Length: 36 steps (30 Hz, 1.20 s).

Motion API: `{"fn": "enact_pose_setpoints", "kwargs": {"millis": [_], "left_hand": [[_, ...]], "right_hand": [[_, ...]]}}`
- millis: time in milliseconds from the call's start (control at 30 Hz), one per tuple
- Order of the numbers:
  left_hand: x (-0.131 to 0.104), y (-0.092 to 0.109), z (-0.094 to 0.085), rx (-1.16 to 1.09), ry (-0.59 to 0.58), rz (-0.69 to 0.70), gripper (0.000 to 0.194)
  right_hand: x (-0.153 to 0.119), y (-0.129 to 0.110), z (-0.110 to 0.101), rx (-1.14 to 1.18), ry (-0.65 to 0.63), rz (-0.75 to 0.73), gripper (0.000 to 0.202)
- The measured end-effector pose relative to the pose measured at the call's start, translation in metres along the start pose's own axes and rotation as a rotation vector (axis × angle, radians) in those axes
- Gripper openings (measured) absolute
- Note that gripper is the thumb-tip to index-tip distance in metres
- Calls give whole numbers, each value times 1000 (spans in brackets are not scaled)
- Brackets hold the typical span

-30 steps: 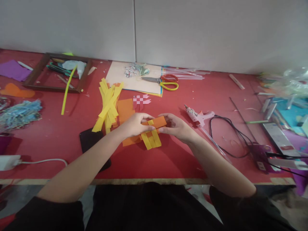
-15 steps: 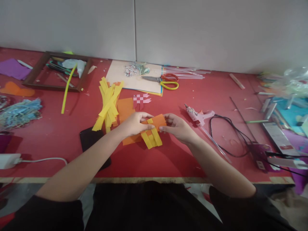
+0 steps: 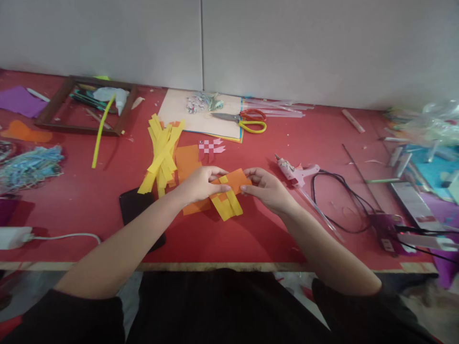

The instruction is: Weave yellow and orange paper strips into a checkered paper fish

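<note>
Between my hands, above the red table, is a small piece of interlaced orange and yellow paper strips [image 3: 235, 180]. My left hand [image 3: 203, 184] pinches its left side, thumb in front and fingers behind. At its right edge my right hand [image 3: 264, 189] pinches the orange part between thumb and fingers. Yellow strip ends [image 3: 227, 209] hang below. An orange paper sheet [image 3: 188, 160] lies partly hidden behind my left hand. Just beyond is a pink and red checked paper fish [image 3: 211, 148]. A pile of yellow paper strips [image 3: 160, 155] lies left of it.
Scissors [image 3: 247, 119] rest on pale paper sheets [image 3: 175, 107] at the back. A pink glue gun [image 3: 296, 172] with a black cord [image 3: 315, 191] lies right. A wooden frame [image 3: 81, 130] stands far left; a black flat object [image 3: 131, 205] sits under my left forearm.
The orange part of the woven piece reaches slightly further right, and my right hand has shifted a little right with it. My left hand stays almost in place.
</note>
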<state>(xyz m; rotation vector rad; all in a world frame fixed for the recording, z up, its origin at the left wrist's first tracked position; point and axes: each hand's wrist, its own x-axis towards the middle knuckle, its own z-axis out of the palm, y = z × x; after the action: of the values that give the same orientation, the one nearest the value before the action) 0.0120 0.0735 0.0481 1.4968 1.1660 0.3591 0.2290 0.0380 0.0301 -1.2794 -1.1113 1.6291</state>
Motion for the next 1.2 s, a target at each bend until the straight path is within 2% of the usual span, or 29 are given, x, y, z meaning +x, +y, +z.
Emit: {"fn": "enact_pose_setpoints", "kwargs": {"millis": [200, 367, 667, 800, 900, 967, 1200], "left_hand": [[-1, -1, 2, -68, -19, -18, 50], [0, -2, 4, -93, -24, -19, 51], [-3, 2, 6, -42, -134, -8, 54], [-5, -2, 6, -24, -53, -1, 55], [-6, -8, 8, -140, 66, -56, 52], [-7, -12, 10, -263, 105, -85, 52], [-5, -18, 19, -646, 106, -103, 42]], "right_hand": [[-4, 1, 0, 46, -10, 7, 39], [-10, -6, 2, -26, -40, 80, 50], [-4, -7, 0, -193, -55, 117, 31], [-3, -3, 0, -114, -33, 77, 30], [-2, -2, 0, -60, -10, 41, 29], [-1, -2, -1, -34, 18, 12, 29], [3, 0, -2, 2, 110, -48, 32]]}}
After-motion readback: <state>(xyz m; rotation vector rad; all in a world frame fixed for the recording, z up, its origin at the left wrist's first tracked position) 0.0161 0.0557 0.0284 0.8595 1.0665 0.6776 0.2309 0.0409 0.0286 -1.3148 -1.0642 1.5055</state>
